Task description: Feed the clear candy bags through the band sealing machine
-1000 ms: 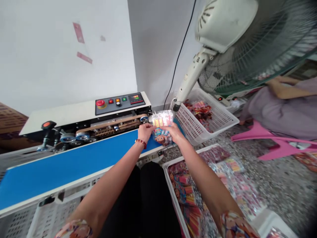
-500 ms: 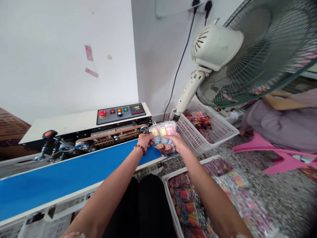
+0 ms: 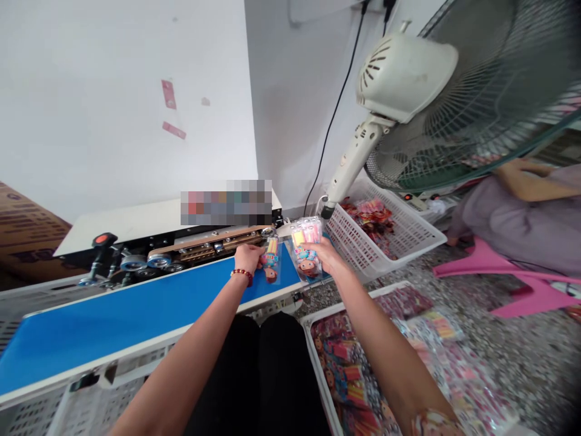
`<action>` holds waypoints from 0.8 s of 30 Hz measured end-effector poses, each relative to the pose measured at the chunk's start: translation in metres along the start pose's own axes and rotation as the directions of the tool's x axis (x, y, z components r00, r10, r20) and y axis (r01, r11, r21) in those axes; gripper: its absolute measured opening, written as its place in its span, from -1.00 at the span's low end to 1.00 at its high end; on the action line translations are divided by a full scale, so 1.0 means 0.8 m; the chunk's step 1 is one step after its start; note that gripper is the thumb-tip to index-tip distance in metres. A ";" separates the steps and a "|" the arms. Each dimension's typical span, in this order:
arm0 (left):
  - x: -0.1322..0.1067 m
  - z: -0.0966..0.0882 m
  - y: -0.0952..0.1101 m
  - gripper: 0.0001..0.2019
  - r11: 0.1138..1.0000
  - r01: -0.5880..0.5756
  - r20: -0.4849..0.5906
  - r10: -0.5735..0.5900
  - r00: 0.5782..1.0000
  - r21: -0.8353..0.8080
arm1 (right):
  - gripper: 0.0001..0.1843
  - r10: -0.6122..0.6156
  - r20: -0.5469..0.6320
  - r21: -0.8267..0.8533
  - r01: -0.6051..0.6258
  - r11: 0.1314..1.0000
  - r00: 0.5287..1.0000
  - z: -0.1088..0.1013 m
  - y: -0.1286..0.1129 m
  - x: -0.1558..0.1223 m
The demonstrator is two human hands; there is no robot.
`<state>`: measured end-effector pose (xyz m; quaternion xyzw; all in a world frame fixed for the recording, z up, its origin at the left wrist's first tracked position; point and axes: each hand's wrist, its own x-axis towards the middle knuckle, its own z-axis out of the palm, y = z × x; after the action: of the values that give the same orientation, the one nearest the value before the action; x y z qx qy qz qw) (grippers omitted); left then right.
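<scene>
My left hand (image 3: 249, 259), with a beaded bracelet at the wrist, pinches the left edge of one clear packet (image 3: 271, 260) showing yellow and pink sticks and a cartoon figure. That packet is over the right end of the blue conveyor belt (image 3: 181, 297), close to the sealing machine's rollers (image 3: 267, 232). To the right, my right hand (image 3: 323, 251) grips a small stack of similar packets (image 3: 307, 266) near the belt's end, thumb across the front. Its other fingers are hidden behind the stack.
A white basket (image 3: 358, 257) holding red packets stands beyond the belt's end. Beside my right leg sits a crate (image 3: 313, 351) full of packets. A large fan (image 3: 403, 75) leans in at upper right. Farther right, a person (image 3: 508, 212) sits near a pink stool (image 3: 494, 275).
One packet has come away from the stack and moved left with my left hand over the belt. My right hand keeps the rest. The view has shifted slightly.
</scene>
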<state>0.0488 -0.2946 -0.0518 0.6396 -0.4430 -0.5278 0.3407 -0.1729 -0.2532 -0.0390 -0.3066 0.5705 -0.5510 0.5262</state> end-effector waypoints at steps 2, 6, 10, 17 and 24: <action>-0.001 -0.017 -0.004 -0.88 0.999 -0.009 0.001 0.009 1.000 0.041 | -0.54 -0.001 0.000 0.012 0.001 1.000 1.000 0.000 0.003 0.002; -0.009 -0.035 0.001 -0.84 0.985 -0.046 0.034 0.041 0.999 0.169 | -0.53 -0.001 0.013 0.033 0.001 0.999 1.000 0.000 0.006 0.003; -0.024 -0.035 0.008 -0.87 0.811 -0.196 0.082 0.181 0.980 0.551 | -0.56 -0.007 0.016 0.025 0.006 1.000 1.000 0.001 0.006 0.002; -0.036 -0.036 -0.002 -0.89 0.826 -0.449 0.252 0.380 0.890 0.341 | -0.55 0.034 0.102 0.026 -0.036 0.999 0.994 -0.005 0.002 -0.015; -0.034 -0.027 0.016 -0.87 0.913 -0.407 0.332 0.376 0.865 0.027 | -0.53 0.004 0.151 0.122 -0.022 0.992 0.988 -0.023 -0.002 -0.046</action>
<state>0.0656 -0.2750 -0.0252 0.4579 -0.6375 -0.5224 0.3333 -0.1809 -0.2142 -0.0305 -0.3106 0.4959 -0.5570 0.5894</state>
